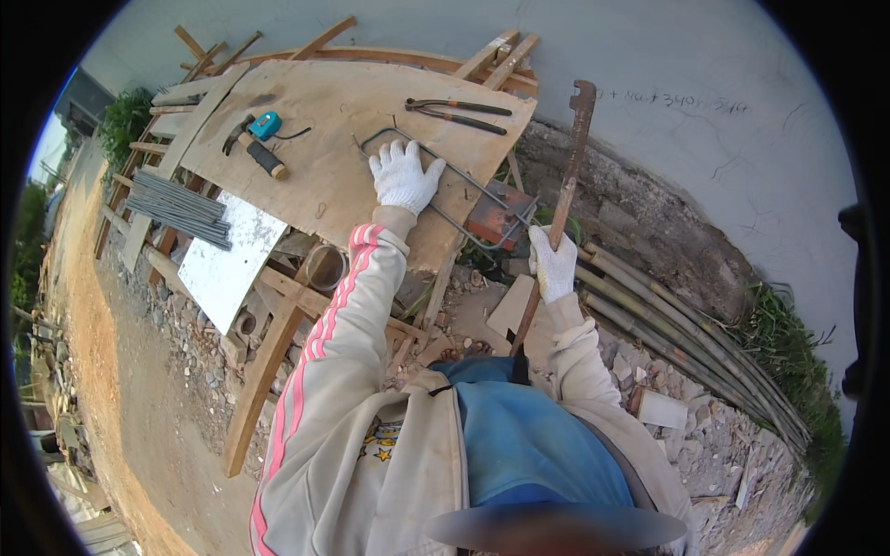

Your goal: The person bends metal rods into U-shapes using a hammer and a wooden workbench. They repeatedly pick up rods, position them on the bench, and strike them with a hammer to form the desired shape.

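Note:
My left hand [405, 178], in a white knit glove, lies flat with fingers spread over a thin metal rod bent into a long rectangular frame [470, 181]. That frame rests on a plywood tabletop [324, 102] and sticks out past its right edge. To the right of the table, my gloved right hand [555, 265] is closed around a long rusty steel bar [572, 157] with a notched head. The bar stands tilted, its lower end near my body. Pincers [471, 107] with dark handles lie beyond my left hand; a hammer [262, 156] and teal tape measure [265, 125] lie farther left.
A bundle of cut metal rods [178, 208] sits at the table's left, beside a white panel [227, 264]. A reddish block [491, 215] is under the frame's right end. Bamboo poles [686, 343] lie along the grey wall [705, 120]. Rubble covers the ground at right.

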